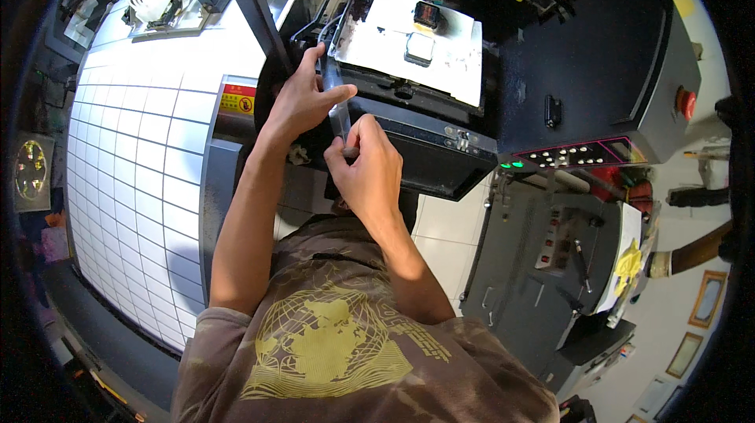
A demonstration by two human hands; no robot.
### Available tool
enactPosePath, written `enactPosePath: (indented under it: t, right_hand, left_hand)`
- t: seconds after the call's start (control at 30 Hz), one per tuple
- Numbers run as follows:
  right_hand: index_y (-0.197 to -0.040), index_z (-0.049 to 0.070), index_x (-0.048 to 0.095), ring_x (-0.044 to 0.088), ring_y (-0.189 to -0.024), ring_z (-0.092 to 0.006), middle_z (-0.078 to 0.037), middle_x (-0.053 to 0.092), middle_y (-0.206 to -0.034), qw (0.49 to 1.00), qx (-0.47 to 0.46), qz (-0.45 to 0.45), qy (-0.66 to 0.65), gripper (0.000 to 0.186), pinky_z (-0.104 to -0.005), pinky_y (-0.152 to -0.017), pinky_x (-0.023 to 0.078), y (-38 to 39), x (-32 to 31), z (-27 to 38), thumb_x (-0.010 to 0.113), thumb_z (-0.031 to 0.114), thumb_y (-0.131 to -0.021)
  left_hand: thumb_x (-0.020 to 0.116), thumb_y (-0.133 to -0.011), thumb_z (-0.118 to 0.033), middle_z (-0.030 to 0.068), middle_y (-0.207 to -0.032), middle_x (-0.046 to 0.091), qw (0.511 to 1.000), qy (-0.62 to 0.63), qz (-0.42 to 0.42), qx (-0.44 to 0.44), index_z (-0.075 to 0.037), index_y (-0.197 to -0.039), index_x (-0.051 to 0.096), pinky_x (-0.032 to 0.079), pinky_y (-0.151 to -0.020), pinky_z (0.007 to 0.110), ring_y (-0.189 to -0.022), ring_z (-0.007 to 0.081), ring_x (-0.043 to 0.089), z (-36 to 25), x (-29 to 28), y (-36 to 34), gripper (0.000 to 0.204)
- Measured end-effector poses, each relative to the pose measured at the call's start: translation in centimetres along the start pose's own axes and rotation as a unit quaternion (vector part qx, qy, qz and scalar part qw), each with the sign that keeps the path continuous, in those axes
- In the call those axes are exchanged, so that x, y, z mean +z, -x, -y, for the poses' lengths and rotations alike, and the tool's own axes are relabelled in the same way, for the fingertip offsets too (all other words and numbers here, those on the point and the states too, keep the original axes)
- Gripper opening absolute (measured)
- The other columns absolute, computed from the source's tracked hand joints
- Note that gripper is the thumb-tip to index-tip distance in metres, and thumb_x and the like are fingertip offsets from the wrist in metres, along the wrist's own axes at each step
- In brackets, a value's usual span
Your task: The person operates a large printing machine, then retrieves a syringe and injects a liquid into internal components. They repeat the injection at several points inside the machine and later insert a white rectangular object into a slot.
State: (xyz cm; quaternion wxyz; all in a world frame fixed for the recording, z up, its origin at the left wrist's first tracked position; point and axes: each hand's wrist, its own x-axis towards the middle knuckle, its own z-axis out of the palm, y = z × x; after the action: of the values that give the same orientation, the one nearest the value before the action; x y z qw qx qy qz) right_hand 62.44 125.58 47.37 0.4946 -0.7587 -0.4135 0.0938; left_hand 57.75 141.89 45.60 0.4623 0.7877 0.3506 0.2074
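Observation:
In front of me is a clear, tube-like plastic piece, running downward along the left side of a black machine's platform; its exact kind I cannot make out. My left hand grips its upper part, with the thumb laid across it and the other fingers partly hidden. Lower down, my right hand is closed in a pinch round its bottom end, where a small dark round tip shows. Just beyond my hands lies a white, ink-stained plate carrying a dark square block and a white square block.
A white gridded table spreads on the left, with a wired print head assembly at its far end. To the right, a black machine housing bears a red knob and a button panel. A dark grey cabinet stands nearer.

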Motion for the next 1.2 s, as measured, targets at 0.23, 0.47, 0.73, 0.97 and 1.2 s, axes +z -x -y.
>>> enactPosePath:
  t: [0.23,0.47,0.73,0.97,1.2]
  right_hand:
    - [-0.082,0.005,0.043,0.056,-0.059,-0.0369,-0.014,0.051,-0.072,1.000,0.022,-0.001,-0.016,0.029,-0.0446,-0.053,0.045,0.6,0.0,0.0,0.072,0.006,-0.079]
    - [-0.079,0.004,0.043,0.055,-0.056,-0.0361,-0.014,0.051,-0.071,1.000,0.021,-0.009,-0.013,0.030,-0.0435,-0.053,0.045,0.2,0.2,0.3,0.073,0.005,-0.079]
    - [-0.080,0.005,0.043,0.053,-0.051,-0.0325,-0.013,0.050,-0.071,0.999,0.042,0.016,-0.010,0.028,-0.0419,-0.051,0.044,0.2,-0.1,0.9,0.071,0.005,-0.081]
    - [-0.081,0.004,0.044,0.052,-0.050,-0.0317,-0.013,0.050,-0.074,0.998,0.053,0.030,-0.031,0.026,-0.0408,-0.050,0.043,1.3,-0.6,0.8,0.070,0.005,-0.081]
    - [-0.081,0.003,0.045,0.051,-0.050,-0.0306,-0.012,0.049,-0.073,0.999,0.020,0.015,-0.027,0.025,-0.0399,-0.050,0.043,1.2,-0.5,0.4,0.070,0.005,-0.082]
  left_hand:
    - [0.080,-0.080,-0.038,0.0173,-0.081,0.068,0.999,-0.006,0.020,-0.026,0.006,-0.147,0.035,0.053,-0.060,0.032,-0.068,0.0228,0.069,-0.7,-0.3,0.2,0.093]
    - [0.080,-0.081,-0.039,0.0216,-0.091,0.070,0.999,-0.010,0.015,-0.027,0.003,-0.149,0.034,0.056,-0.068,0.035,-0.079,0.0274,0.071,-0.4,-0.4,0.1,0.092]
    - [0.081,-0.080,-0.035,0.0243,-0.098,0.069,1.000,0.006,0.013,-0.020,0.003,-0.150,0.033,0.055,-0.075,0.037,-0.085,0.0283,0.071,-0.7,-0.4,0.2,0.092]
    - [0.080,-0.080,-0.038,0.0300,-0.112,0.068,0.997,-0.005,0.041,-0.062,-0.001,-0.153,0.029,0.054,-0.086,0.042,-0.098,0.0325,0.070,-1.8,-0.9,0.6,0.096]
    - [0.081,-0.079,-0.037,0.0323,-0.113,0.067,0.996,0.004,0.038,-0.075,-0.002,-0.154,0.030,0.054,-0.085,0.044,-0.098,0.0347,0.070,-1.6,-0.7,0.4,0.096]
